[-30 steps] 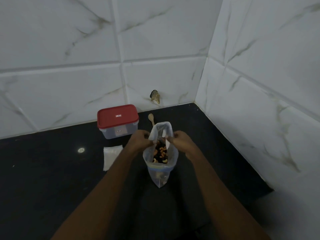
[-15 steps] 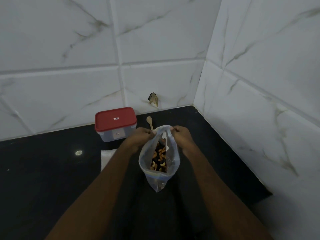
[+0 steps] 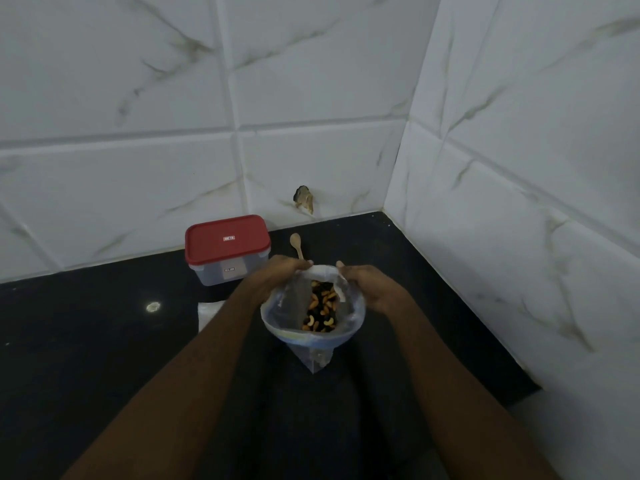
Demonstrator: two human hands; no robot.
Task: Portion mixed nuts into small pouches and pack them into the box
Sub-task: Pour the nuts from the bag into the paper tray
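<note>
A clear plastic bag point(image 3: 313, 344) of mixed nuts point(image 3: 320, 311) stands on the black counter in front of me, its mouth pulled wide. My left hand point(image 3: 282, 275) pinches the far left of the rim. My right hand point(image 3: 372, 285) pinches the far right of the rim. Cashews and dark pieces show inside. Behind my left hand stands a clear box with a red lid point(image 3: 227, 239), shut. A small wooden spoon point(image 3: 297, 245) lies on the counter just beyond the bag.
A stack of small clear pouches point(image 3: 207, 313) lies left of my left forearm, partly hidden. White marble-tiled walls meet in a corner at the back right. The black counter point(image 3: 86, 341) ends at a step on the near right.
Both hands have spread the bag's mouth wider, from a narrow slit to a round opening, and more of the nuts now show. The box and spoon have not moved.
</note>
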